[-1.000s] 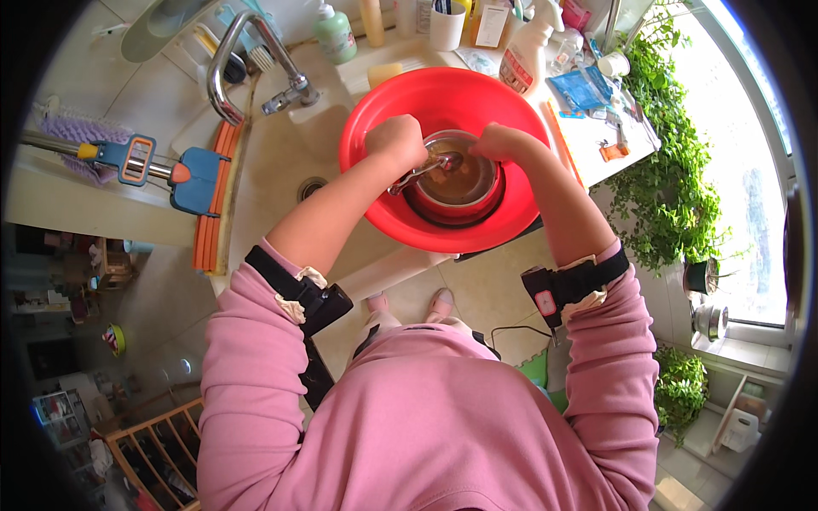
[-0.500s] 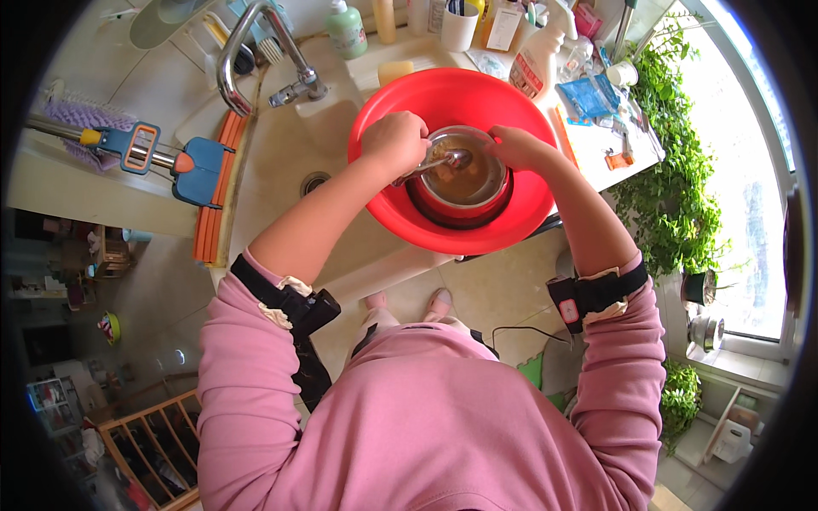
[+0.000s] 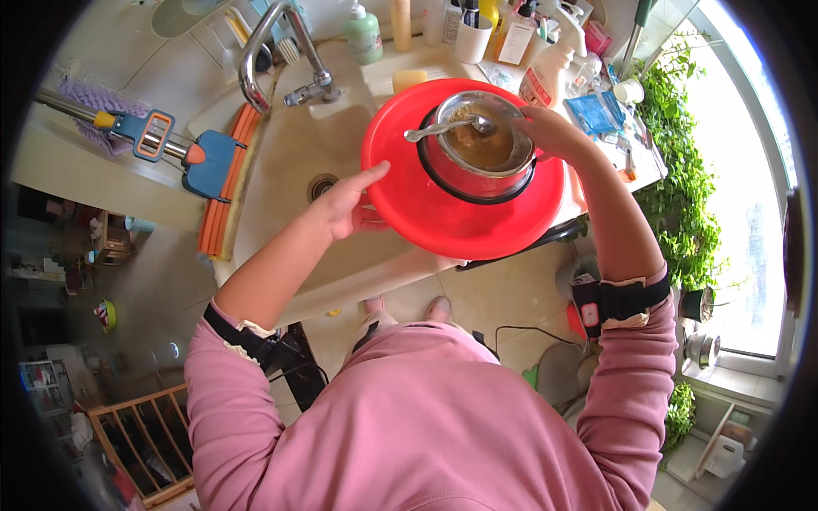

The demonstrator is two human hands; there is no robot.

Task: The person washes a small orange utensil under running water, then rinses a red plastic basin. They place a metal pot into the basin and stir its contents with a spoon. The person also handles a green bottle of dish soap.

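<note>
A steel bowl with a red outer body and black base (image 3: pixel 473 170) sits high in the red basin (image 3: pixel 405 209), holding brownish liquid with pale lumps. A metal spoon (image 3: pixel 434 129) rests across its rim, head in the liquid. My right hand (image 3: pixel 554 134) grips the bowl's right rim with curled fingers. Down at the basin's left edge, my left hand (image 3: pixel 345 206) has its thumb along the rim and fingers partly under it, holding the basin.
The beige sink (image 3: pixel 281 213) with chrome faucet (image 3: pixel 324 81) lies left, beside a blue-and-orange mop (image 3: pixel 204 175). Spray bottle (image 3: pixel 545 77), soap bottle (image 3: pixel 364 38) and other items stand behind. Plants (image 3: pixel 673 187) line the window at right.
My left hand has released the spoon and moved down-left to the basin's rim. My right hand and the bowl have shifted up and right, and the basin slightly right.
</note>
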